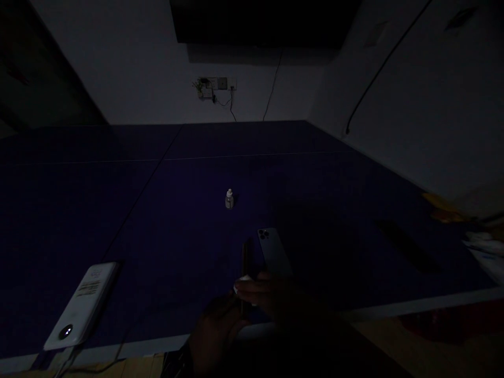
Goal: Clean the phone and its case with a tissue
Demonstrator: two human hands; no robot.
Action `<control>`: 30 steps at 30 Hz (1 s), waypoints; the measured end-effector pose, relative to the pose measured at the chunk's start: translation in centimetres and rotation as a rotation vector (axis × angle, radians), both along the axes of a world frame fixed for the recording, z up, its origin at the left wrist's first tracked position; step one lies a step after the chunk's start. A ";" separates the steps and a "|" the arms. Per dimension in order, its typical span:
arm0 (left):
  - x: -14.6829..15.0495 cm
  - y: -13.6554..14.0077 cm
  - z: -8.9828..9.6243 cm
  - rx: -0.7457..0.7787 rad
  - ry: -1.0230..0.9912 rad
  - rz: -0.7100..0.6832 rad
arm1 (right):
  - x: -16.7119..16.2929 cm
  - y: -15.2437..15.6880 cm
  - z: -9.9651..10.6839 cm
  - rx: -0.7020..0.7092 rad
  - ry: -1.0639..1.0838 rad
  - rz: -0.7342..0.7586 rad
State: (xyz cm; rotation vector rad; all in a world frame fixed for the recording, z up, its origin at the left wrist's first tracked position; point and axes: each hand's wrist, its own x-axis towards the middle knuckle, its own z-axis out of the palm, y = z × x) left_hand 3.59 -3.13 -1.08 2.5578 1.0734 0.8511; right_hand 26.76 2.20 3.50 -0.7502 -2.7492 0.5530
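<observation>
At the near edge of the purple surface, my left hand [216,326] is closed around the lower end of a thin dark object [244,256] seen edge-on; its kind cannot be made out. My right hand [265,294] presses a small white cloth or tissue [243,281] against that object, fingers together. Just beyond my right hand a pale phone [273,251] lies flat with its cameras upward, its lower end partly covered by the hand. Farther off stands a small bottle [229,200] with a white cap. Dim light hides much of both hands.
A white power bank [84,304] with a cable [66,362] lies at the left front of the purple surface [189,226]. To the right are a long dark flat thing [405,245], a yellow cloth [444,209] and white bags [486,249]. Sockets [216,84] are on the wall.
</observation>
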 end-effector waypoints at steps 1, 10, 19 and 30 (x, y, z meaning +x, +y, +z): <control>0.0 0.0 -0.1 -0.001 -0.001 -0.005 | 0.1 -0.1 0.1 -0.005 0.001 -0.014; 0.1 0.0 0.4 -0.042 -0.015 -0.010 | -0.1 -0.6 0.1 -0.054 -0.002 0.086; 0.0 0.1 0.3 -0.015 -0.025 -0.009 | 0.1 -0.6 1.5 0.011 -0.046 0.043; -0.2 0.2 0.5 0.034 -0.007 -0.013 | -0.1 -2.6 1.6 0.046 -0.009 0.041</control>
